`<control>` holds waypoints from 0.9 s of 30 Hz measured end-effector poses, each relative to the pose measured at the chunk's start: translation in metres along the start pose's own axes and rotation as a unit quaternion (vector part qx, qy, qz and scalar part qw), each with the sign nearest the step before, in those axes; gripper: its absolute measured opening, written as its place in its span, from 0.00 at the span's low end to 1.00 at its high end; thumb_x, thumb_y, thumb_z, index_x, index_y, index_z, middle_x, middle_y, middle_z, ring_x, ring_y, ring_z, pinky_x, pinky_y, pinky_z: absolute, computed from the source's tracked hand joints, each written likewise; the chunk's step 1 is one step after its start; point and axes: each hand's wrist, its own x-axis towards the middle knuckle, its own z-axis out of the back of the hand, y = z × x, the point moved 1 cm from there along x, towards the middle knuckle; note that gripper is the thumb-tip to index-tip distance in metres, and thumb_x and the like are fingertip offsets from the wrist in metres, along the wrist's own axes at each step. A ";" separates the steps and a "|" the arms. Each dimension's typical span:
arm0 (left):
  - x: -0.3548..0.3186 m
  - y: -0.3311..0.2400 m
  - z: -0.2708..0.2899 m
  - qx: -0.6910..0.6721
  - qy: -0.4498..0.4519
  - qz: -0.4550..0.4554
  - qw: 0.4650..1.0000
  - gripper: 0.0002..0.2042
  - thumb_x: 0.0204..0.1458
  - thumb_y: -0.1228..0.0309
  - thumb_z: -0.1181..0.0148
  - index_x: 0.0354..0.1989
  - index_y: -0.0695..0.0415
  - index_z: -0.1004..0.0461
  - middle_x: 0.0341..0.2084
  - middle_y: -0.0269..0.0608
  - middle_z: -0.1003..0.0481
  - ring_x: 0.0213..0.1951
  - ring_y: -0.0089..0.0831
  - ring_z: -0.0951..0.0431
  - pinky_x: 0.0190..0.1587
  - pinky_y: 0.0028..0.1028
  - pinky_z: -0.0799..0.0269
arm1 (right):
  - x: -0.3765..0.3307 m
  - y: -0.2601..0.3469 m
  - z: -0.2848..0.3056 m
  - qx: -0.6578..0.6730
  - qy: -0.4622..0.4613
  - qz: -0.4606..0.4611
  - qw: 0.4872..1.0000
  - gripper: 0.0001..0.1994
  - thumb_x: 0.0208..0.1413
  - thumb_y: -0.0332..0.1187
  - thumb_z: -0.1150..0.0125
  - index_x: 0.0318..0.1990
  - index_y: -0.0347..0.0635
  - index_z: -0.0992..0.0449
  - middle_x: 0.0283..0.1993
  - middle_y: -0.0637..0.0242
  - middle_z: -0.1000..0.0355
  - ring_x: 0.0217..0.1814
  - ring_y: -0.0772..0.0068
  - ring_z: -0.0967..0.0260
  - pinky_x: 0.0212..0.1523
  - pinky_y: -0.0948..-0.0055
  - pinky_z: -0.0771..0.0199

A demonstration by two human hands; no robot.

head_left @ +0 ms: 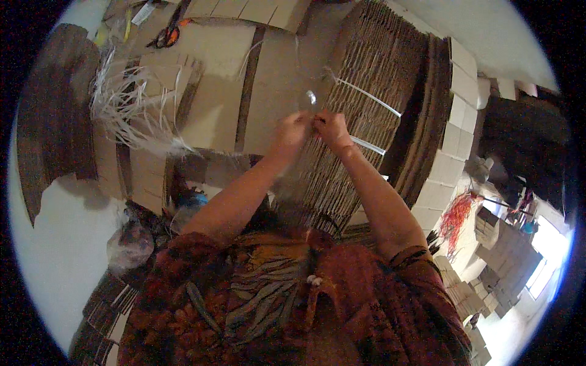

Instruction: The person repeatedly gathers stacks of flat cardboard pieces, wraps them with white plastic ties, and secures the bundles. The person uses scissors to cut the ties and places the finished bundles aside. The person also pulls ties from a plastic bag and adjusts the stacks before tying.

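- Above a stack of corrugated sheets (372,116), we bring our left hand (293,130) and right hand (331,126) together until they touch.
- Both hands have fingers curled tight, pinching a white strap (366,93) that crosses the stack; a small loop (311,97) rises just above the knuckles.
- A second strap (368,145) lies lower on the stack.
- At upper left we see loose strap offcuts (131,107) on flat cardboard (213,73), with scissors (168,35) beyond.
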 end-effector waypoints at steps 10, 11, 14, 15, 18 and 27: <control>0.008 0.012 -0.012 -0.189 0.003 0.077 0.979 0.06 0.48 0.72 0.44 0.31 0.62 0.27 0.25 0.37 0.26 0.25 0.25 0.27 0.28 0.24 0.30 | -0.008 -0.016 -0.006 0.039 -0.086 -0.009 0.995 0.07 0.44 0.24 0.43 0.33 0.34 0.29 0.23 0.64 0.30 0.24 0.79 0.32 0.24 0.77 0.30; 0.010 0.017 -0.014 -0.189 0.013 0.079 0.979 0.06 0.48 0.72 0.44 0.31 0.62 0.27 0.25 0.38 0.27 0.26 0.26 0.27 0.29 0.25 0.30 | -0.006 -0.025 -0.008 0.005 -0.110 0.010 0.994 0.09 0.44 0.24 0.43 0.35 0.35 0.30 0.25 0.64 0.30 0.26 0.79 0.32 0.25 0.77 0.30; 0.014 0.019 -0.014 -0.094 0.032 0.022 0.995 0.06 0.48 0.72 0.45 0.31 0.62 0.28 0.27 0.40 0.27 0.28 0.30 0.27 0.32 0.28 0.30 | -0.005 -0.039 -0.010 -0.023 -0.132 0.014 0.991 0.12 0.44 0.23 0.42 0.38 0.36 0.32 0.29 0.64 0.31 0.30 0.78 0.31 0.27 0.76 0.28; 0.012 0.018 -0.011 0.002 0.033 -0.041 0.999 0.06 0.48 0.72 0.45 0.32 0.62 0.28 0.27 0.41 0.27 0.29 0.31 0.27 0.34 0.29 0.31 | -0.005 -0.041 -0.011 -0.020 -0.131 0.006 0.991 0.13 0.44 0.23 0.42 0.39 0.36 0.33 0.30 0.64 0.31 0.31 0.77 0.31 0.28 0.76 0.28; 0.012 0.021 -0.006 0.168 0.062 -0.185 0.966 0.07 0.47 0.72 0.45 0.33 0.62 0.28 0.29 0.43 0.27 0.33 0.34 0.28 0.37 0.32 0.32 | -0.001 -0.060 -0.016 0.073 -0.141 -0.010 0.987 0.10 0.44 0.24 0.42 0.36 0.36 0.31 0.30 0.66 0.31 0.30 0.76 0.31 0.28 0.76 0.29; 0.028 0.034 0.003 0.072 0.101 -0.190 0.974 0.06 0.45 0.76 0.45 0.32 0.60 0.28 0.30 0.41 0.27 0.35 0.34 0.28 0.39 0.31 0.33 | -0.014 -0.019 -0.013 -0.169 -0.192 0.155 0.954 0.09 0.38 0.27 0.40 0.31 0.41 0.27 0.27 0.57 0.33 0.30 0.52 0.34 0.30 0.64 0.31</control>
